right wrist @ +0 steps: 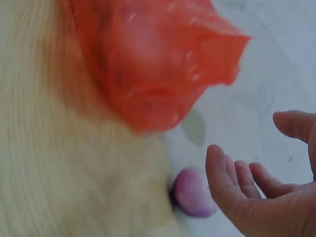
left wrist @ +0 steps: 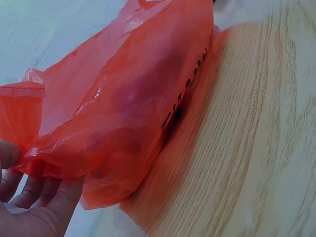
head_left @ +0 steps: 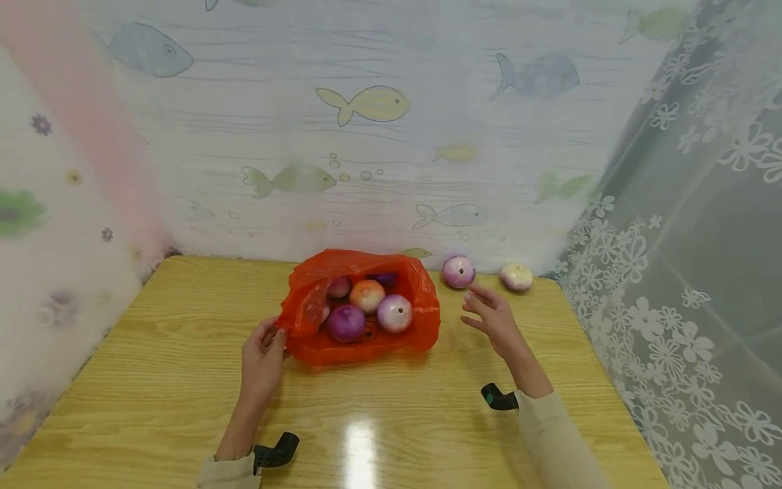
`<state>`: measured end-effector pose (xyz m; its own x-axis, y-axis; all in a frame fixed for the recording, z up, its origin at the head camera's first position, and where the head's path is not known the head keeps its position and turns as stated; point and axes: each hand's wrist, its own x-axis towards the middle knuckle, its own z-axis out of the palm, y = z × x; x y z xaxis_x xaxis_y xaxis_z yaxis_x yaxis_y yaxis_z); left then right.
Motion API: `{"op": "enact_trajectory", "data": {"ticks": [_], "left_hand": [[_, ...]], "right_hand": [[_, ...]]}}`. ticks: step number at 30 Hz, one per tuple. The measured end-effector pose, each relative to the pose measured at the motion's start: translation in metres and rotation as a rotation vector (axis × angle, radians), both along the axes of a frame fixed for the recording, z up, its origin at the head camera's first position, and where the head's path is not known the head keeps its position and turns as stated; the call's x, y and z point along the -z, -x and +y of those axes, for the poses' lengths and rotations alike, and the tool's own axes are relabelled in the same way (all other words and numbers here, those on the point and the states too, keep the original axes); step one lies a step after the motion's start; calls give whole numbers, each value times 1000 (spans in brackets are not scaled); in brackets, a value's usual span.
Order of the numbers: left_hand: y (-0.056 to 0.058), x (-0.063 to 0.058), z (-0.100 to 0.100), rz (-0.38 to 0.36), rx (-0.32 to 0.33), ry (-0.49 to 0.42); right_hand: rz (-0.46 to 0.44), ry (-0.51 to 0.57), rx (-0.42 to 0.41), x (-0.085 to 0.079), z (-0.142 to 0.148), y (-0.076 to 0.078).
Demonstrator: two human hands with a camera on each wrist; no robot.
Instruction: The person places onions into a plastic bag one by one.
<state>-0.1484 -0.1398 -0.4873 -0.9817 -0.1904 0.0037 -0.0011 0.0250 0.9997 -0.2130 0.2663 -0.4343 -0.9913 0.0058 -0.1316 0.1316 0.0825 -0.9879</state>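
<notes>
A red plastic bag [head_left: 311,354] lies on the table with its mouth spread, and several onions show inside, among them a purple onion [head_left: 346,323], a white-and-purple onion [head_left: 394,314] and an orange-brown onion [head_left: 367,296]. My left hand [head_left: 263,356] pinches the bag's left edge between thumb and fingers, as the left wrist view also shows. My right hand [head_left: 493,320] is off the bag, holding nothing, fingers spread and slightly bent. Just beyond its fingertips sits a purple-and-white onion [head_left: 458,272], which appears apart from the hand in the right wrist view.
A pale yellow onion [head_left: 516,277] lies at the table's back right. The wooden table [head_left: 165,353] ends at a fish-patterned curtain [head_left: 379,149] behind. A lace curtain [head_left: 666,326] hangs along the right side.
</notes>
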Motion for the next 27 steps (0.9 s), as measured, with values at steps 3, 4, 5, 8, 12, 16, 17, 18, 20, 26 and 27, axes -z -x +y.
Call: {"op": "enact_trajectory", "data": {"ticks": [3, 4, 5, 8, 12, 16, 17, 18, 20, 26, 27], "left_hand": [[0, -1, 0, -8, -1, -2], [0, -1, 0, -9, 0, -4], [0, -1, 0, -10, -1, -7], [0, -1, 0, -9, -2, -7], [0, -2, -1, 10, -2, -6], [0, -2, -1, 23, 4, -18], [0, -2, -1, 25, 5, -22], [0, -1, -1, 27, 6, -29], [-1, -1, -1, 31, 2, -38], [0, 1, 0, 38, -10, -53], [0, 1, 0, 39, -12, -52]], "right_hand": [[-26, -1, 1, 13, 10, 11], [-34, -1, 6, 17, 13, 16], [-41, -1, 14, 21, 16, 21], [-51, -6, 40, 32, 23, 37], [-49, -22, 82, 43, 25, 61], [-46, -54, 151, 49, 25, 79], [-49, -61, 165, 49, 25, 82], [-52, -60, 178, 49, 25, 85], [-60, -52, 194, 49, 24, 90], [-99, -44, 181, 50, 24, 99], [-101, -51, 178, 51, 24, 100]]}}
